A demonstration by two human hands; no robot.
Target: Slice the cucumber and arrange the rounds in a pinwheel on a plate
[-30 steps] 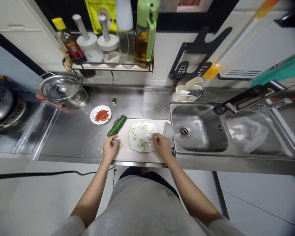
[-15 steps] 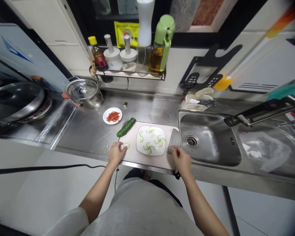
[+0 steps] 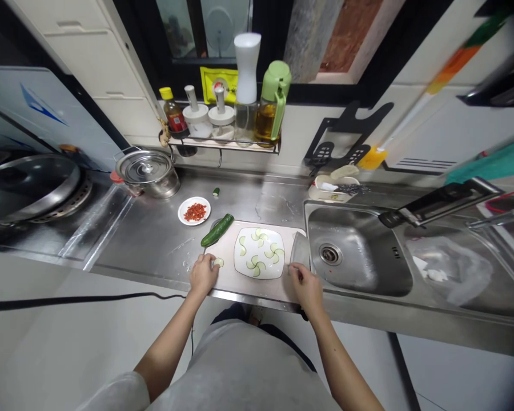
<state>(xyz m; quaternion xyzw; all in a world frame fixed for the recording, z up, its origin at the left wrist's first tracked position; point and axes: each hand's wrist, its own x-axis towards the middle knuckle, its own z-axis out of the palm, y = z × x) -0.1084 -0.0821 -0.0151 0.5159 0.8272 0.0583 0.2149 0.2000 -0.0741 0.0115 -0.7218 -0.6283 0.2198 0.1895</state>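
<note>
My left hand [image 3: 203, 274] is at the front left corner of a pale pink cutting board [image 3: 227, 281], its thumb and fingers closed about a small pale-green cucumber slice [image 3: 219, 262]. My right hand [image 3: 307, 288] hovers at the board's right side with its fingertips pinched together; anything between them is too small to make out. Beneath it lies a wide-bladed knife [image 3: 300, 250], its dark handle mostly hidden. Between my hands, a white squarish plate [image 3: 248, 264] bears cucumber slices [image 3: 256, 265] fanned into pinwheels. A cucumber [image 3: 217, 230] rests across the board's far left corner.
A small plate of chopped red pieces [image 3: 195, 212] and a cucumber end [image 3: 216, 192] are behind the board. A lidded steel pot [image 3: 148, 174] stands at left. The sink [image 3: 360, 251] adjoins the board's right side. A seasoning rack [image 3: 229, 144] hangs on the wall.
The view has tilted up a little. My right hand has shifted slightly left, toward the plate. My left hand stays by the cucumber slice.
</note>
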